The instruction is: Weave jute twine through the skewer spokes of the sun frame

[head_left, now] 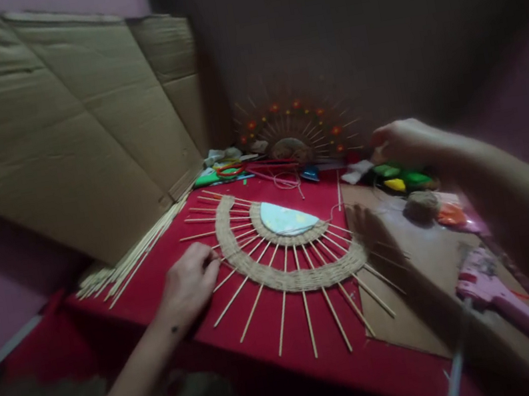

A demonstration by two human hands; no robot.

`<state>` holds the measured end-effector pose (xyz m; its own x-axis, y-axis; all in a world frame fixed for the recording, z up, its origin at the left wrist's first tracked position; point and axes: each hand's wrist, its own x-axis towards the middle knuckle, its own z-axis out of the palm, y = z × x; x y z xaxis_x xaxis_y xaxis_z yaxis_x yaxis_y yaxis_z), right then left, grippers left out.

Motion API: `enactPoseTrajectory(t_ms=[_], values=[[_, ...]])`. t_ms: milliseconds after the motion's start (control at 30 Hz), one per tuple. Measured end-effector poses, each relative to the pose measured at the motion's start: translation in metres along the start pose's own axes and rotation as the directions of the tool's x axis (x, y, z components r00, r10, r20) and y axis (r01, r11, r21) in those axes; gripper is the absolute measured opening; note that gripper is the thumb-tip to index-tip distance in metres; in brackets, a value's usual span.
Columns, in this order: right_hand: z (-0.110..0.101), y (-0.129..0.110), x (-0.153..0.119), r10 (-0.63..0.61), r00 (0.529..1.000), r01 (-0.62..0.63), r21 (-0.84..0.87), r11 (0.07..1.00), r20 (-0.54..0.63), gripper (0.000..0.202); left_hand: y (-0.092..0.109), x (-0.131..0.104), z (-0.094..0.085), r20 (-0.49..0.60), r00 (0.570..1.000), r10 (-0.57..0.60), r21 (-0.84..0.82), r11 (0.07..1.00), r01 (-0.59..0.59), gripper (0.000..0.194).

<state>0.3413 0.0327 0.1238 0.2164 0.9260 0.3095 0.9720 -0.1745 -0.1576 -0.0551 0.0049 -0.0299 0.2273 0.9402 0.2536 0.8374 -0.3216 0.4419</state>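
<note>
A half-round woven fan (282, 277) of thin wooden sticks and tan twine lies on the red cloth. Its sticks spread outward past two woven bands, and a pale blue half-disc (288, 217) forms its centre. At the fan's left side, my left hand (191, 276) is closed, with the fingertips pinching one of the sticks. My right hand (401, 140) is raised over the right side of the table, fingers drawn together; what they hold, if anything, is too dim to make out. A loose strand of twine (340, 207) curls up by the fan's right end.
A cardboard sheet (78, 114) stands at the left, with a bundle of sticks (136, 253) below it. Behind is a decorated fan (288, 130), near orange-handled scissors (229, 169). To the right lie a twine ball (421, 207) and a pink glue gun (516, 304) on cardboard.
</note>
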Motion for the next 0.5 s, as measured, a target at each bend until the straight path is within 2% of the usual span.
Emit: enactPoseTrajectory(t_ms=[67,133,200,233,267,300,400,500], values=[[0.004,-0.030,-0.024,-0.073,0.996,0.073,0.004,0.997,0.041,0.022,0.003,0.002,-0.004,0.032,0.999,-0.026,-0.002,1.000,0.026,0.025],[0.012,-0.067,-0.059,-0.246,0.953,0.226,0.123,0.966,0.176,0.023,0.006,0.003,-0.008,0.067,0.997,-0.048,0.030,0.998,0.046,0.024],[0.028,-0.105,-0.097,-0.417,0.848,0.349,0.246,0.904,0.327,0.023,0.007,0.005,-0.010,0.091,0.995,-0.045,0.069,0.997,0.039,0.023],[0.038,-0.122,-0.114,-0.487,0.794,0.421,0.249,0.872,0.365,0.021,0.008,0.006,-0.010,0.098,0.995,-0.035,0.080,0.996,0.027,0.023],[0.050,-0.137,-0.129,-0.560,0.743,0.514,0.222,0.828,0.366,0.017,0.008,0.007,-0.010,0.104,0.994,-0.019,0.086,0.996,0.010,0.023],[0.061,-0.149,-0.141,-0.609,0.713,0.583,0.188,0.790,0.348,0.017,0.008,0.008,-0.011,0.109,0.994,0.000,0.084,0.996,-0.009,0.023],[0.088,-0.173,-0.158,-0.610,0.726,0.606,0.125,0.786,0.318,0.021,0.007,0.011,-0.012,0.135,0.989,0.058,0.035,0.997,-0.063,0.023],[0.101,-0.182,-0.160,-0.583,0.754,0.591,0.073,0.803,0.303,0.026,0.004,0.015,-0.015,0.168,0.984,0.063,-0.031,0.998,-0.058,0.021]])
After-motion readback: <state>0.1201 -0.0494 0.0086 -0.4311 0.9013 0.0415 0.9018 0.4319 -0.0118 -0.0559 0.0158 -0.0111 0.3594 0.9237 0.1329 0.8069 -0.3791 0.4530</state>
